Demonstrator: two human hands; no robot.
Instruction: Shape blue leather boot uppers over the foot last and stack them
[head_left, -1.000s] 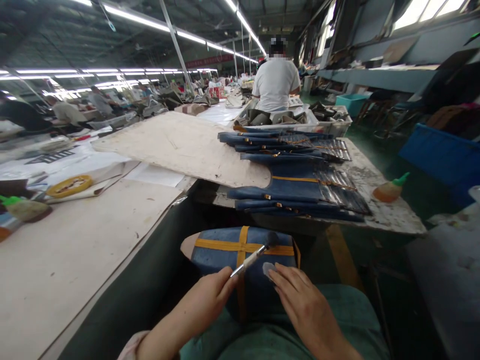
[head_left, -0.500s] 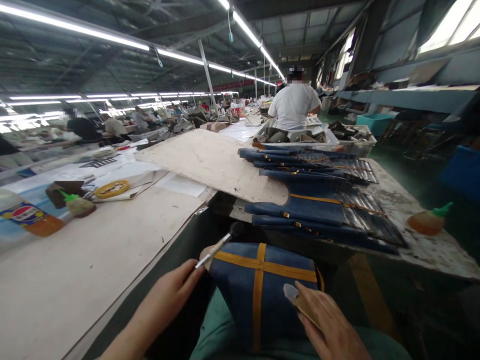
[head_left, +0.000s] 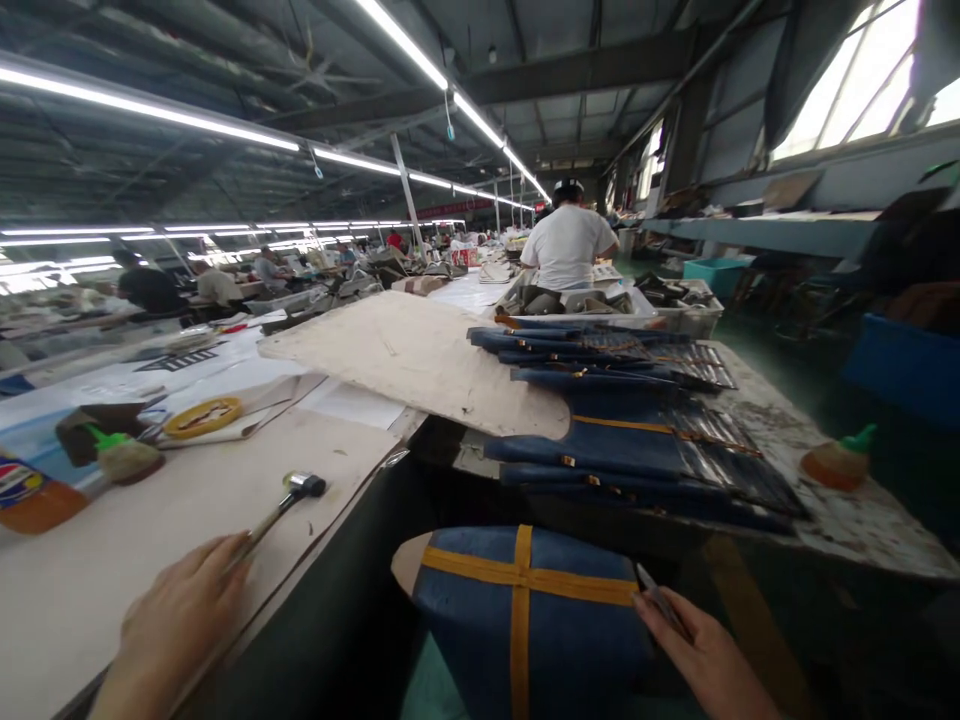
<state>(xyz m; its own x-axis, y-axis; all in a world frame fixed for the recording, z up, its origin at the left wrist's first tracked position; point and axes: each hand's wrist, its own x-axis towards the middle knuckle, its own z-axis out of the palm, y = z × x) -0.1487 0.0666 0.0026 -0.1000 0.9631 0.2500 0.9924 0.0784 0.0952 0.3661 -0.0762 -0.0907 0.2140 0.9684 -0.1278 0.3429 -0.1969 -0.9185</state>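
Note:
Over the table's near edge, my left hand (head_left: 187, 590) is closed round the handle of a small hammer (head_left: 304, 485), its head lying at the board-covered tabletop. On my lap rests a dark blue leather-like piece (head_left: 472, 620) crossed by two mustard-yellow strips (head_left: 520, 577); a pale tip (head_left: 411, 565) sticks out at its left end. My right hand (head_left: 694, 630) is at the right end of the piece, by the end of the cross strip. Its fingers hold a slim, flat tool with a pointed tip (head_left: 658, 598); its kind is unclear.
Blue pieces (head_left: 600, 440) lie stacked ahead, beside a large pale board (head_left: 420, 350). Green-capped glue bottles stand left (head_left: 127, 455) and right (head_left: 836, 465). A yellow tape roll (head_left: 202, 418) and an orange drink bottle (head_left: 37, 500) are on the left. A person in white (head_left: 568, 245) sits beyond.
My left hand has moved left with the hammer, from over the blue piece to the tabletop. My right hand has shifted from on top of the piece to its right end.

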